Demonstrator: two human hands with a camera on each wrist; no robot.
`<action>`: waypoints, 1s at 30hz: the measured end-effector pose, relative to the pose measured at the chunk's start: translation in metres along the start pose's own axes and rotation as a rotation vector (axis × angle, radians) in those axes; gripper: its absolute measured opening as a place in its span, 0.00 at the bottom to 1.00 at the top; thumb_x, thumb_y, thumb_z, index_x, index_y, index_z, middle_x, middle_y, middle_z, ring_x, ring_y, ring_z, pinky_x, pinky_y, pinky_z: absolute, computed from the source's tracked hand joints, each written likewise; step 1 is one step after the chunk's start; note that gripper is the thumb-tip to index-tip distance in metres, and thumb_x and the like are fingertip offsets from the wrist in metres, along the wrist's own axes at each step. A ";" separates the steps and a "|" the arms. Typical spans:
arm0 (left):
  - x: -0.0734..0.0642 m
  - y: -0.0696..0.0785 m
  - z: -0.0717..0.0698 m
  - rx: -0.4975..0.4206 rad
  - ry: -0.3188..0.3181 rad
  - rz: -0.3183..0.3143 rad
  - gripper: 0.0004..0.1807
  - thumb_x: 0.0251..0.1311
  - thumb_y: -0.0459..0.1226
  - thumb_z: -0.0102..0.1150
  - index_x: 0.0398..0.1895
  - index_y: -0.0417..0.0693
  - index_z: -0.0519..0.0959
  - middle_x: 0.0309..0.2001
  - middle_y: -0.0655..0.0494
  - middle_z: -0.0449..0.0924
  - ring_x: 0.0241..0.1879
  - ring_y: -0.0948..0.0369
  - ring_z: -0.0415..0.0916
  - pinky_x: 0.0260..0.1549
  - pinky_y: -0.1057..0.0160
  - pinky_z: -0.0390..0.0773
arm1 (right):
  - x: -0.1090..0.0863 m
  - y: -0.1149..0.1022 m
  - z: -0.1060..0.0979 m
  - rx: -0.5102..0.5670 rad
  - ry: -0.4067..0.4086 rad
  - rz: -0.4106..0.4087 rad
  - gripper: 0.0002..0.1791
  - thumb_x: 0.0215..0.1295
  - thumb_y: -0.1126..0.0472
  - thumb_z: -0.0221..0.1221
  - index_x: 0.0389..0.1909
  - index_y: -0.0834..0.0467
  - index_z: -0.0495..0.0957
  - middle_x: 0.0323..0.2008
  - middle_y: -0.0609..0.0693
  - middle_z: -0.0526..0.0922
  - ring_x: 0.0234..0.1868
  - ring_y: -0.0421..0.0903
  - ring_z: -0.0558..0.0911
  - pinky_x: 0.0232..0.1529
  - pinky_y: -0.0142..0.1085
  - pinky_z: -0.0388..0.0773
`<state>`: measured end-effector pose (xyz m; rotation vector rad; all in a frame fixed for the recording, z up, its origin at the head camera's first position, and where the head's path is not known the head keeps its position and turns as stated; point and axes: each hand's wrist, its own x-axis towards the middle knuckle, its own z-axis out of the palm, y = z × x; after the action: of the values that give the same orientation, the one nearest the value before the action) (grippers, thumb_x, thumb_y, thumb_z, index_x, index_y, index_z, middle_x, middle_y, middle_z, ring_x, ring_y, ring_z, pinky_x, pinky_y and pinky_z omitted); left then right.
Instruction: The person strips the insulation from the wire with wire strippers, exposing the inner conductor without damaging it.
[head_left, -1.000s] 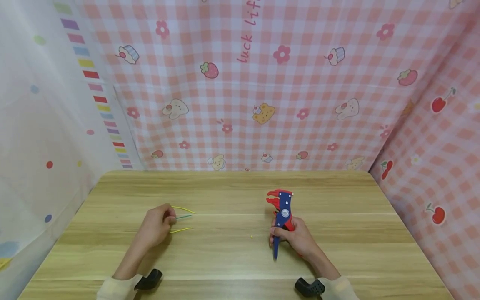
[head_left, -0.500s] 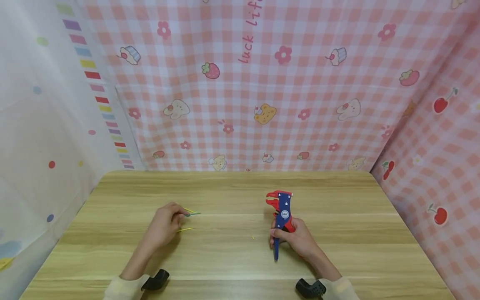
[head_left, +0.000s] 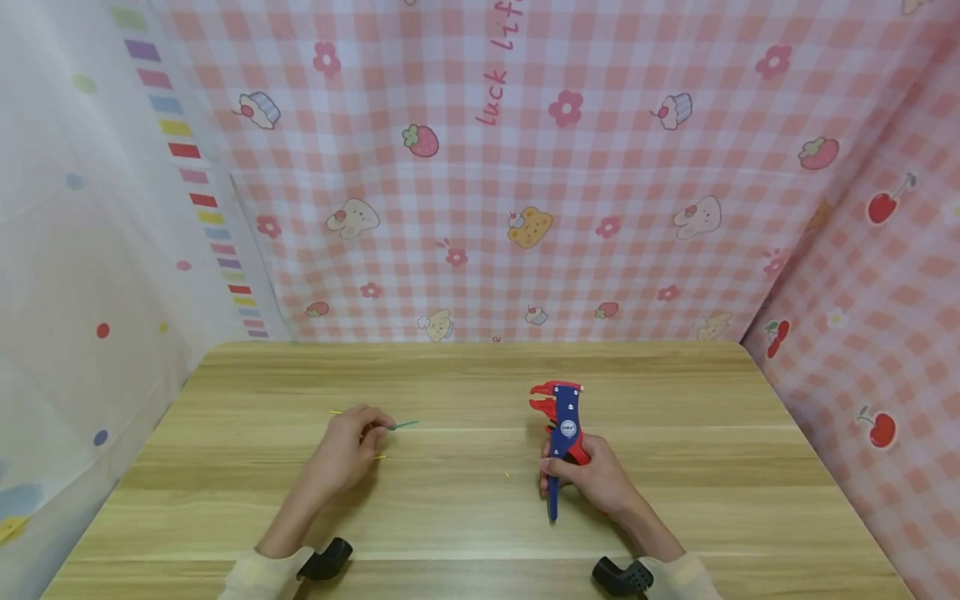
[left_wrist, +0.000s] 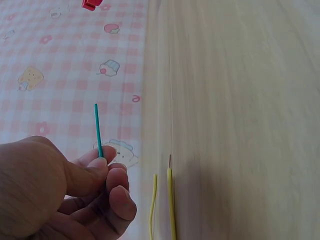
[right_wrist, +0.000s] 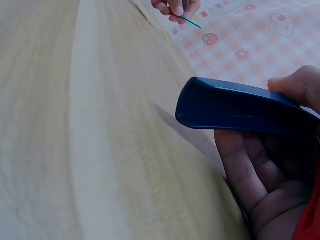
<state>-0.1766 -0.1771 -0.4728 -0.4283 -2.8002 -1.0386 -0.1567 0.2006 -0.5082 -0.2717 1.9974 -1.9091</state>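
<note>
Between thumb and forefinger my left hand pinches a short green wire, whose free end points away from the fingertips. Two yellow wires lie on the table by that hand; one yellow wire shows a bare copper tip, and the other yellow wire shows no bare end in the left wrist view. My right hand grips the handles of a red and blue wire stripper, held upright with its red jaws apart and nothing between them. In the right wrist view its blue handle fills the middle.
A tiny yellow scrap lies on the wooden table between the hands. A pink checked curtain hangs along the back edge, with more cloth at both sides.
My left hand lifts the green wire and moves right with it, passing over the yellow wires, which stay on the table. My right hand and the wire stripper stay nearly still.
</note>
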 end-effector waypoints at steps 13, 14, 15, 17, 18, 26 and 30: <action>0.009 0.011 0.011 -0.093 -0.016 0.036 0.05 0.67 0.26 0.60 0.39 0.39 0.84 0.34 0.50 0.84 0.28 0.67 0.74 0.30 0.69 0.76 | 0.000 -0.002 0.006 0.003 -0.029 0.004 0.22 0.72 0.61 0.62 0.56 0.72 0.69 0.42 0.68 0.84 0.39 0.52 0.87 0.49 0.40 0.86; 0.010 0.011 0.012 -0.108 -0.022 0.030 0.05 0.68 0.25 0.59 0.39 0.39 0.84 0.33 0.49 0.84 0.26 0.67 0.74 0.28 0.69 0.76 | 0.001 -0.002 0.006 0.008 -0.032 0.007 0.22 0.72 0.61 0.63 0.56 0.72 0.69 0.42 0.69 0.84 0.39 0.52 0.87 0.49 0.40 0.86; 0.010 0.012 0.013 -0.122 -0.030 0.024 0.05 0.68 0.25 0.59 0.39 0.38 0.84 0.32 0.48 0.83 0.25 0.68 0.73 0.27 0.70 0.75 | 0.001 -0.003 0.007 0.014 -0.037 0.009 0.22 0.72 0.61 0.63 0.56 0.72 0.69 0.42 0.69 0.84 0.39 0.52 0.87 0.50 0.40 0.86; 0.011 0.014 0.014 -0.146 -0.042 0.020 0.05 0.68 0.25 0.59 0.40 0.37 0.83 0.31 0.48 0.82 0.24 0.68 0.73 0.25 0.70 0.75 | 0.001 -0.003 0.007 0.023 -0.045 0.011 0.23 0.72 0.61 0.62 0.57 0.73 0.68 0.43 0.69 0.83 0.40 0.52 0.87 0.50 0.39 0.86; 0.012 0.015 0.015 -0.149 -0.044 0.018 0.04 0.68 0.25 0.59 0.40 0.37 0.83 0.31 0.47 0.82 0.24 0.67 0.73 0.25 0.70 0.75 | 0.000 -0.003 0.008 0.027 -0.049 0.011 0.23 0.72 0.61 0.62 0.57 0.73 0.68 0.43 0.70 0.83 0.40 0.52 0.87 0.50 0.40 0.86; 0.015 0.020 0.020 -0.122 -0.066 0.040 0.04 0.68 0.28 0.60 0.39 0.40 0.84 0.33 0.50 0.83 0.29 0.64 0.74 0.29 0.69 0.76 | -0.001 -0.005 0.012 0.034 -0.072 -0.004 0.22 0.73 0.63 0.61 0.57 0.74 0.68 0.42 0.67 0.83 0.38 0.51 0.86 0.48 0.42 0.86; 0.017 0.023 0.023 -0.132 -0.077 0.051 0.04 0.69 0.29 0.60 0.38 0.41 0.84 0.32 0.51 0.83 0.29 0.64 0.74 0.29 0.69 0.76 | -0.001 -0.004 0.013 0.028 -0.081 -0.004 0.22 0.72 0.62 0.62 0.56 0.74 0.69 0.39 0.63 0.84 0.38 0.51 0.87 0.49 0.43 0.86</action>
<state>-0.1863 -0.1419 -0.4722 -0.5628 -2.7800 -1.2249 -0.1510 0.1886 -0.5043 -0.3403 1.9176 -1.8955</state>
